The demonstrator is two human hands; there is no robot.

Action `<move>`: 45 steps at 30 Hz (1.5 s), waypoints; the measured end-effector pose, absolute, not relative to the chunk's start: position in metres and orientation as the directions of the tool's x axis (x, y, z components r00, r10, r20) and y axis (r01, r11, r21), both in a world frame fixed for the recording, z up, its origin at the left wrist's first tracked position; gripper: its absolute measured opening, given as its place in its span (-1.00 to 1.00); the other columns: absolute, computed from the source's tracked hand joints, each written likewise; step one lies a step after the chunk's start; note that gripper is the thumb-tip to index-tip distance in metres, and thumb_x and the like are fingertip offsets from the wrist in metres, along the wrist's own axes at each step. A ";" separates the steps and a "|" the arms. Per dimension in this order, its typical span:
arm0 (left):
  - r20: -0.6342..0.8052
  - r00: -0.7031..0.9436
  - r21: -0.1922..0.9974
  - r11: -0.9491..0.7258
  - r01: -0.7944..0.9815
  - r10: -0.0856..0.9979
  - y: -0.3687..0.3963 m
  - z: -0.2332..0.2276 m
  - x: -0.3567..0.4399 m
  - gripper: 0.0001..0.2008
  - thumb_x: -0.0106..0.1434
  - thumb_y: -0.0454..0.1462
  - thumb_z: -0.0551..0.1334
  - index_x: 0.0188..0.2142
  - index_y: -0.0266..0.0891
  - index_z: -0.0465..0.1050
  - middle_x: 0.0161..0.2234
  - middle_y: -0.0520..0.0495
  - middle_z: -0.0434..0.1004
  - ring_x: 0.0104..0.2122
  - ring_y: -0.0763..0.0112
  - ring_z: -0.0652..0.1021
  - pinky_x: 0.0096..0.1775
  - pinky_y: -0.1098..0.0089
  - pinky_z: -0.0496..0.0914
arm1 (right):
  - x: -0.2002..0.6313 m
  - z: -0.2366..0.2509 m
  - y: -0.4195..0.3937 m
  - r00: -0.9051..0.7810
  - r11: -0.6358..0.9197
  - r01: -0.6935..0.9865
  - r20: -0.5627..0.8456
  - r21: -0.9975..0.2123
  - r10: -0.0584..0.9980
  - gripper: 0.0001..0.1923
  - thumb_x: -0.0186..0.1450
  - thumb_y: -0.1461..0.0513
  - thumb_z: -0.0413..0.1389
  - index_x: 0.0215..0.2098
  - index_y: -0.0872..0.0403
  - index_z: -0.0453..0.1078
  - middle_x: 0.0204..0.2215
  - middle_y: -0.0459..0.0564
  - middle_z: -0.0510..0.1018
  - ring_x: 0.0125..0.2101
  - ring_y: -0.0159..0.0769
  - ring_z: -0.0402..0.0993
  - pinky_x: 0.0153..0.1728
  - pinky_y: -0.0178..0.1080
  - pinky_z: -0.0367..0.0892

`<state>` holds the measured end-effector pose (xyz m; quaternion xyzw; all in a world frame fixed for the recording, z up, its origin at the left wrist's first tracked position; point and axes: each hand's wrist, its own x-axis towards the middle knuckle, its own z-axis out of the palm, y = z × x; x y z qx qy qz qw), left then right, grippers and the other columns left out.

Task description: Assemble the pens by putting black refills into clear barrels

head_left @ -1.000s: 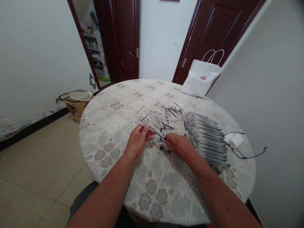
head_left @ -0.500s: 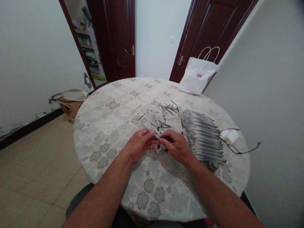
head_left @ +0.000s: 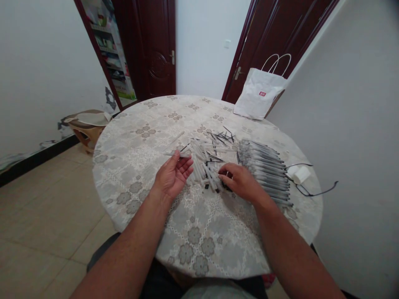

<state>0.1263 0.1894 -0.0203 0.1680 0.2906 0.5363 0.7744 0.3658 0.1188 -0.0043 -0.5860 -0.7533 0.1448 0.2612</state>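
My left hand (head_left: 173,176) is palm up over the round table (head_left: 140,166), pinching a thin clear pen barrel (head_left: 170,154) between thumb and fingertips. My right hand (head_left: 241,182) rests knuckles up, fingertips curled down into the near edge of a loose pile of clear barrels and black refills (head_left: 205,160). Whether those fingers grip a piece is hidden. A tidy row of assembled pens (head_left: 264,168) lies just right of my right hand.
A white paper bag (head_left: 260,97) leans at the table's far right edge, against the wall. A white charger with a black cable (head_left: 299,174) lies at the right rim. A wooden stool (head_left: 85,126) stands on the floor at left. Dark doors stand behind.
My hands, which met over a barrel, have parted. The left moved up and left with the clear barrel. The right dropped back onto the pile. The view shifted slightly.
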 end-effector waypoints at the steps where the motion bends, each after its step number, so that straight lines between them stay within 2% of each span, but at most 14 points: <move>1: -0.267 0.247 0.574 0.359 -0.736 0.932 0.190 -0.021 0.127 -0.82 0.37 -0.21 0.27 -0.25 -0.31 0.51 -0.35 -0.11 0.68 -0.43 0.41 0.66 -0.41 0.45 0.56 | 0.370 -0.003 0.118 -0.223 0.276 0.833 0.166 -0.479 0.961 -0.93 0.30 0.29 0.16 -0.28 0.06 0.50 -0.37 -0.06 0.57 -0.35 -0.33 0.45 -0.28 -0.30 0.27; 4: -0.251 0.240 0.593 0.345 -0.728 0.938 0.188 -0.023 0.129 -0.81 0.36 -0.19 0.29 -0.26 -0.31 0.52 -0.30 -0.12 0.68 -0.38 0.40 0.67 -0.39 0.45 0.56 | 0.376 0.001 0.112 -0.315 0.296 0.857 0.026 -0.421 0.949 -0.89 0.27 0.34 0.15 -0.30 0.05 0.52 -0.36 -0.05 0.58 -0.35 -0.32 0.46 -0.29 -0.30 0.26; 8: -0.219 0.217 0.625 0.307 -0.717 0.951 0.186 -0.024 0.132 -0.83 0.34 -0.20 0.31 -0.26 -0.30 0.52 -0.27 -0.13 0.68 -0.32 0.37 0.68 -0.35 0.45 0.56 | 0.371 0.002 0.106 -0.399 0.344 0.844 -0.052 -0.411 0.915 -0.86 0.25 0.32 0.18 -0.28 0.00 0.57 -0.36 -0.06 0.61 -0.34 -0.29 0.48 -0.29 -0.29 0.26; 15: -0.193 0.205 0.640 0.282 -0.715 0.959 0.186 -0.025 0.133 -0.85 0.31 -0.23 0.34 -0.26 -0.31 0.51 -0.29 -0.12 0.67 -0.31 0.37 0.68 -0.34 0.45 0.56 | 0.359 -0.003 0.107 -0.328 0.302 0.914 -0.054 -0.269 0.943 -0.85 0.22 0.29 0.23 -0.25 -0.02 0.60 -0.33 -0.01 0.63 -0.32 -0.23 0.52 -0.33 -0.27 0.22; 23: -0.174 0.213 0.654 0.274 -0.705 0.962 0.183 -0.026 0.134 -0.83 0.28 -0.23 0.37 -0.27 -0.30 0.47 -0.27 -0.12 0.66 -0.27 0.34 0.68 -0.33 0.43 0.57 | 0.350 -0.007 0.107 -0.333 0.316 0.930 -0.061 -0.189 0.941 -0.93 0.23 0.27 0.22 -0.30 0.03 0.54 -0.33 0.01 0.61 -0.35 -0.24 0.48 -0.39 -0.28 0.13; 25: -0.176 0.223 0.668 0.283 -0.689 0.959 0.182 -0.025 0.134 -0.83 0.27 -0.24 0.38 -0.27 -0.30 0.47 -0.26 -0.12 0.66 -0.26 0.31 0.68 -0.32 0.41 0.58 | 0.350 -0.005 0.107 -0.360 0.341 0.906 -0.033 -0.251 0.932 -0.92 0.25 0.29 0.19 -0.29 0.04 0.53 -0.35 -0.01 0.59 -0.37 -0.27 0.46 -0.38 -0.28 0.14; 27: -0.179 0.245 0.686 0.299 -0.663 0.953 0.180 -0.024 0.135 -0.83 0.27 -0.25 0.38 -0.25 -0.31 0.48 -0.25 -0.14 0.66 -0.24 0.29 0.68 -0.30 0.39 0.59 | 0.352 -0.003 0.109 -0.364 0.359 0.864 0.056 -0.352 0.930 -0.88 0.26 0.31 0.13 -0.25 0.06 0.50 -0.37 -0.03 0.57 -0.37 -0.30 0.43 -0.34 -0.29 0.18; 29: -0.180 0.283 0.703 0.324 -0.633 0.942 0.178 -0.023 0.136 -0.84 0.27 -0.26 0.38 -0.23 -0.31 0.49 -0.24 -0.15 0.66 -0.22 0.27 0.68 -0.28 0.38 0.59 | 0.353 -0.002 0.111 -0.279 0.336 0.817 0.188 -0.470 0.942 -0.85 0.27 0.32 0.09 -0.23 0.06 0.48 -0.40 -0.07 0.54 -0.39 -0.33 0.41 -0.32 -0.29 0.22; 31: -0.181 0.323 0.720 0.349 -0.600 0.929 0.175 -0.023 0.137 -0.84 0.27 -0.27 0.37 -0.20 -0.31 0.50 -0.21 -0.17 0.66 -0.20 0.25 0.68 -0.26 0.36 0.60 | 0.352 -0.004 0.114 -0.105 0.262 0.733 0.275 -0.627 0.956 -0.86 0.28 0.28 0.07 -0.21 0.06 0.45 -0.45 -0.11 0.50 -0.44 -0.35 0.38 -0.36 -0.30 0.23; 33: -0.175 0.361 0.733 0.366 -0.574 0.916 0.174 -0.022 0.138 -0.83 0.27 -0.28 0.38 -0.19 -0.31 0.50 -0.18 -0.20 0.66 -0.20 0.24 0.69 -0.25 0.35 0.60 | 0.348 -0.007 0.117 0.048 0.181 0.569 0.252 -0.802 0.966 -0.87 0.28 0.22 0.09 -0.20 0.04 0.42 -0.51 -0.15 0.47 -0.51 -0.38 0.35 -0.45 -0.32 0.23; 35: -0.161 0.393 0.742 0.374 -0.557 0.905 0.172 -0.023 0.139 -0.83 0.26 -0.29 0.38 -0.18 -0.32 0.51 -0.16 -0.21 0.66 -0.20 0.23 0.69 -0.24 0.34 0.60 | 0.340 -0.010 0.118 0.114 0.124 0.372 0.178 -0.920 0.978 -0.86 0.27 0.17 0.12 -0.21 0.04 0.37 -0.55 -0.18 0.46 -0.57 -0.39 0.33 -0.52 -0.33 0.23; 39: -0.158 0.451 0.751 0.403 -0.524 0.879 0.171 -0.025 0.139 -0.82 0.25 -0.31 0.38 -0.16 -0.32 0.51 -0.16 -0.21 0.67 -0.19 0.22 0.69 -0.22 0.32 0.60 | 0.326 -0.014 0.119 0.100 0.089 0.135 0.103 -0.987 0.990 -0.81 0.25 0.12 0.16 -0.25 0.03 0.33 -0.58 -0.19 0.47 -0.61 -0.40 0.35 -0.57 -0.34 0.27; 45: -0.157 0.469 0.759 0.410 -0.506 0.869 0.171 -0.027 0.139 -0.81 0.25 -0.31 0.38 -0.15 -0.31 0.52 -0.16 -0.20 0.66 -0.20 0.23 0.69 -0.23 0.33 0.60 | 0.317 -0.019 0.121 0.097 0.089 0.058 0.095 -0.994 0.991 -0.75 0.22 0.08 0.23 -0.26 0.03 0.34 -0.60 -0.23 0.43 -0.64 -0.45 0.30 -0.59 -0.36 0.25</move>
